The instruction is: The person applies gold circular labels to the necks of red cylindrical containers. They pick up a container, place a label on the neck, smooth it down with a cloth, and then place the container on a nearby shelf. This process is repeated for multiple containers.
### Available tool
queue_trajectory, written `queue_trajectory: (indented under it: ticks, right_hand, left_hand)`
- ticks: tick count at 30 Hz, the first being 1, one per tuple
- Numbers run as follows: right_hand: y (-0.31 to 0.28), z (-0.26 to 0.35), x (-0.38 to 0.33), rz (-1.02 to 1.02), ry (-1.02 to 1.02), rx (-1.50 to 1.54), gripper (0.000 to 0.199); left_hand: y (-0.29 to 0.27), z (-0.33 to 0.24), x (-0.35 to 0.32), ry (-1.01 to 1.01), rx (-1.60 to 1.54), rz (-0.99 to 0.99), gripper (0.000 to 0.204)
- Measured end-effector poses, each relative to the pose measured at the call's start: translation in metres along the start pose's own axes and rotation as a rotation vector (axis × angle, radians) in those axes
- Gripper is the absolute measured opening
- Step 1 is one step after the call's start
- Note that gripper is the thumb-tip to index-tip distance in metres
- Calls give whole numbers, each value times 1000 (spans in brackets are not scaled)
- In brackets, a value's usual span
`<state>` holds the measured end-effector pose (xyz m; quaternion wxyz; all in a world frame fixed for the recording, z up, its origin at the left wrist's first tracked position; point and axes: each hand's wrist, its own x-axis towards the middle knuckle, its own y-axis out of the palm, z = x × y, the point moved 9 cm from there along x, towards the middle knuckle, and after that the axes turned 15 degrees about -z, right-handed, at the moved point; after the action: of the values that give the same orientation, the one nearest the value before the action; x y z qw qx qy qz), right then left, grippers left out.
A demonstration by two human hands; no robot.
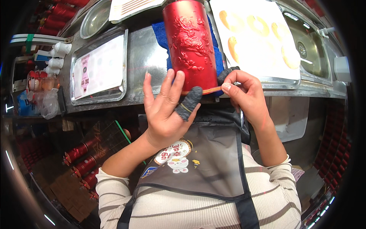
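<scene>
At 12 o'clock on the blue cloth (pixel 161 33), the red embossed cylinder (pixel 192 45) looks stiff, slick and probably heavy, best held round its sides; the left hand (pixel 164 112) spreads open at its near rim, the right hand (pixel 248 95) pinching a thin tan strip (pixel 211 90).

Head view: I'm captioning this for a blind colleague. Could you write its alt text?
A person's right hand pinches a thin orange strip at the near edge of a red embossed cylinder, while the left hand, thumb in a dark cover, spreads at its left. Beneath lies a blue cloth on a metal counter.
</scene>
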<state>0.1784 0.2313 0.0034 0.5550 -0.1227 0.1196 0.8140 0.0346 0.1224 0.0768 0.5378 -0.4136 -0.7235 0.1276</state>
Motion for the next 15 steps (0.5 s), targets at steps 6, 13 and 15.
queue_trajectory:
  ticks: [6,13,15]
  right_hand:
    - [2,-3,1,20,64,30,9]
    - [3,-7,2,-2,-26,-52,15]
    - [3,-8,3,-21,-15,-26,16]
  left_hand:
    - [9,-21,16,199,134,34,33]
    - [16,2,22,-6,58,-93,60]
    - [11,17,16,-119,-76,-121,64]
